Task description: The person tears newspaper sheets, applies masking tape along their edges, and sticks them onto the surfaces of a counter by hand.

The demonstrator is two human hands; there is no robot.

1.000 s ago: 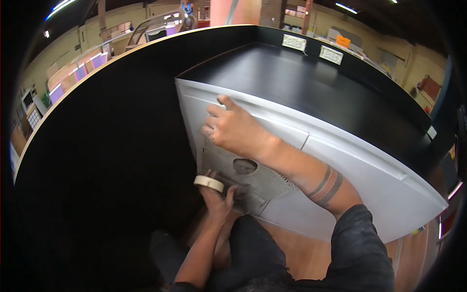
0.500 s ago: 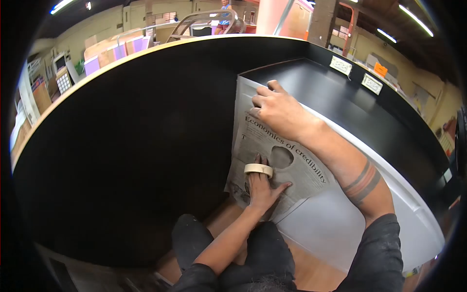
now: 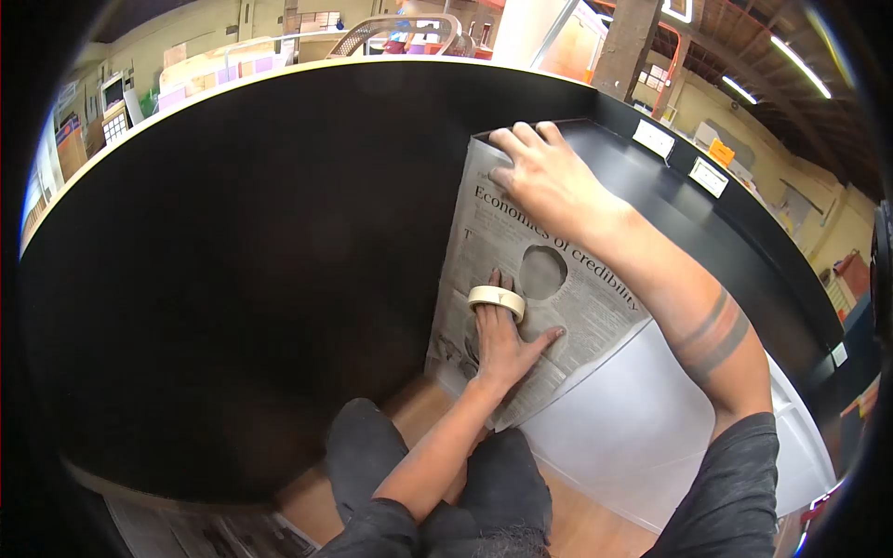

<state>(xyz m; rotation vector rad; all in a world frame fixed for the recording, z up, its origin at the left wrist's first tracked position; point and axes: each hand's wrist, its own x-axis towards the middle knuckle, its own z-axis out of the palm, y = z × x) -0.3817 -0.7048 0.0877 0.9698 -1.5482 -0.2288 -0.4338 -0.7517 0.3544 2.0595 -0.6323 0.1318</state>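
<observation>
From my head view, my left hand point(image 3: 507, 352) is spread against a grey printed newspaper sheet point(image 3: 595, 324), thumb out to the right, with a cream roll of masking tape point(image 3: 497, 297) looped around its fingers. The sheet covers the left part of a smooth white front panel point(image 3: 614, 437). My right hand point(image 3: 553, 177) is at the sheet's far edge, fingers bent near the left corner of a glossy black desk point(image 3: 670, 200); I cannot tell whether they pinch the paper. The sheet's left edge runs close beside a tall black curved partition point(image 3: 242, 279), leaving little room there. To the right, the white panel is bare beyond the sheet's slanting edge, giving more open room. A stretch of newsprint separates my hands, and my knees are near, above the brown wooden floor point(image 3: 595, 511).
</observation>
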